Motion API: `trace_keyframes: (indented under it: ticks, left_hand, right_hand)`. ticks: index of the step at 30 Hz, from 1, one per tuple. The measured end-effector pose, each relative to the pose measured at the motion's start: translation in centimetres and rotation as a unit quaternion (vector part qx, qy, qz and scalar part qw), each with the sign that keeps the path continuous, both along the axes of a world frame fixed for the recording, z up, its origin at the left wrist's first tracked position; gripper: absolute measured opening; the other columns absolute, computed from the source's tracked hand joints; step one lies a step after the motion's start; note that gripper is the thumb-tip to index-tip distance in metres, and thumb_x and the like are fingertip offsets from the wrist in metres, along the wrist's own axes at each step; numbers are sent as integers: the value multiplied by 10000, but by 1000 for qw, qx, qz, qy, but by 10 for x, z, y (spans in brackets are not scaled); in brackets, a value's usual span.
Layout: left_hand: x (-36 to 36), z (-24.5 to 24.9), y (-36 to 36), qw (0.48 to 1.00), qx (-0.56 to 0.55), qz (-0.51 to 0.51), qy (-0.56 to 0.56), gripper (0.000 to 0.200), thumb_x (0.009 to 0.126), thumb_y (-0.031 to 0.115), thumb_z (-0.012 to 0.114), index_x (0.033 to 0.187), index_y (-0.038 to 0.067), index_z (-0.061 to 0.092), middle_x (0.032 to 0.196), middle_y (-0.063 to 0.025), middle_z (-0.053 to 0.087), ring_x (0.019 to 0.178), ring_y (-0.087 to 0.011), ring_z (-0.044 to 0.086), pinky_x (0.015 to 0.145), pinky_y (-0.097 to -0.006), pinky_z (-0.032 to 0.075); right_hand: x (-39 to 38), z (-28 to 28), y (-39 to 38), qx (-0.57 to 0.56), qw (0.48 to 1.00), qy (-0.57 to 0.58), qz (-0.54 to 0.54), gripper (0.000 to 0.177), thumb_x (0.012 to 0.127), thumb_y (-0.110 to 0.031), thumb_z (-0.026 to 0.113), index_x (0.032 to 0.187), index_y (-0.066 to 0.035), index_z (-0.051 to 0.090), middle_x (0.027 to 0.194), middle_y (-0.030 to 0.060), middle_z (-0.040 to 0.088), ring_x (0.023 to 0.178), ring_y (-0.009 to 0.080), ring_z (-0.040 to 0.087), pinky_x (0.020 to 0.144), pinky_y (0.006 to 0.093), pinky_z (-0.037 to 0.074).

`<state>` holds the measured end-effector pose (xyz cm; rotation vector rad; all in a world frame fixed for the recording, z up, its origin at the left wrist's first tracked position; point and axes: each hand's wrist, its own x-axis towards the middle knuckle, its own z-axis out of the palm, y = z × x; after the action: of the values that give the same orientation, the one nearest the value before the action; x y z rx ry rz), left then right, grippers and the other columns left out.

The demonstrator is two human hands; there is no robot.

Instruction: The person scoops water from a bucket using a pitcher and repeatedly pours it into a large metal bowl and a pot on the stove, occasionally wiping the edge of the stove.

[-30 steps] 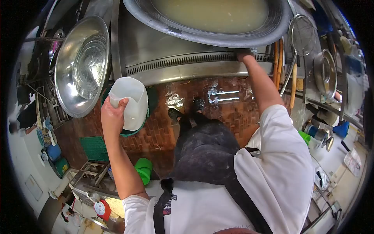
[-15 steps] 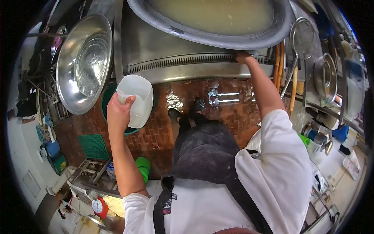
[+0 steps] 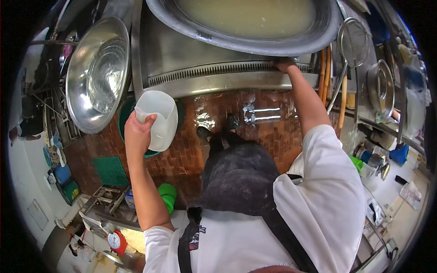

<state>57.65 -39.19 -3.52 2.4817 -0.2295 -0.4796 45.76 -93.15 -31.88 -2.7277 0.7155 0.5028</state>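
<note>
- The left hand (image 3: 136,134) is clamped on a white plastic jug (image 3: 160,119). The thumb hooks over the rim and the fingers wrap the near wall.
- The jug is held in the air at the left of the scene, above a green tub (image 3: 124,119) on the brick floor (image 3: 266,132). It is just near of the steel bench (image 3: 214,81) and does not touch it.
- The jug's long axis runs near to far. The open mouth is the far end and faces up; the inside looks empty, though the view is too distorted to be sure.
- The right hand (image 3: 283,65) is well apart from the left. It lies flat on the front edge of the bench, under the rim of the large wok (image 3: 255,46), and holds nothing.
- The wok, filled with pale liquid (image 3: 246,16), lies far and to the right of the jug. By reach, the right hand is nearer to it.
- A steel bowl (image 3: 98,75) stands to the far left of the jug.
</note>
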Motion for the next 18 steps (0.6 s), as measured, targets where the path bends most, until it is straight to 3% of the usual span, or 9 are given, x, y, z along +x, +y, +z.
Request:
trace_keyframes:
  ticks: [1, 4, 7, 10, 14, 17, 18]
  left_hand:
    - [0, 0, 0, 1000, -1, -2, -4, 369, 849, 257, 728, 1078, -18, 638, 957, -151, 704, 860, -252, 667, 793, -360, 498]
    - [-2, 0, 0, 1000, -3, -3, 4, 372, 854, 268, 724, 1076, -18, 639, 953, -151, 702, 857, -252, 666, 791, -361, 498]
    - [-2, -1, -1, 999, -36, 0, 9, 375, 857, 276, 722, 1076, -16, 639, 950, -148, 701, 859, -249, 664, 795, -359, 497]
    - [-3, 2, -3, 1000, -27, 7, 7, 374, 858, 277, 723, 1080, -13, 638, 950, -144, 700, 861, -248, 663, 801, -358, 496]
    - [-1, -3, -2, 999, -35, 20, 14, 398, 832, 239, 741, 1096, -34, 623, 967, -190, 694, 876, -316, 669, 795, -374, 499]
    - [0, -5, -1, 1000, -13, 5, -13, 402, 828, 239, 743, 1095, -36, 622, 977, -202, 691, 888, -333, 669, 797, -382, 499]
    - [-1, -5, 0, 1000, -6, 5, -21, 400, 829, 240, 742, 1091, -36, 623, 978, -206, 690, 892, -340, 668, 796, -386, 500]
  right_hand:
    - [-1, -1, 2, -1, 999, -46, 8, 693, 851, -619, 548, 1333, -122, 558, 1400, 162, 507, 1308, 329, 462, 1086, 420, 370]
    - [8, 20, 12, 30, 992, 119, -28, 671, 843, -621, 562, 1290, -123, 596, 1364, 154, 545, 1296, 320, 478, 1079, 405, 379]
    - [8, 9, 8, -6, 996, 93, 0, 654, 834, -625, 571, 1250, -124, 624, 1328, 153, 574, 1283, 320, 491, 1068, 398, 389]
    - [4, 9, 1, 52, 996, 72, 33, 653, 835, -606, 574, 1246, -100, 621, 1328, 171, 568, 1280, 328, 491, 1062, 401, 392]
    - [1, -34, 1, 0, 996, 67, -53, 620, 848, -537, 567, 1245, -62, 612, 1324, 200, 560, 1260, 346, 503, 1039, 413, 403]
    - [7, -25, -3, -1, 997, 67, -32, 593, 858, -486, 556, 1251, -43, 603, 1322, 209, 558, 1250, 357, 509, 1034, 416, 408]
    - [8, 5, 8, 16, 996, 78, -30, 588, 859, -476, 555, 1255, -43, 600, 1323, 209, 558, 1248, 359, 510, 1036, 417, 407]
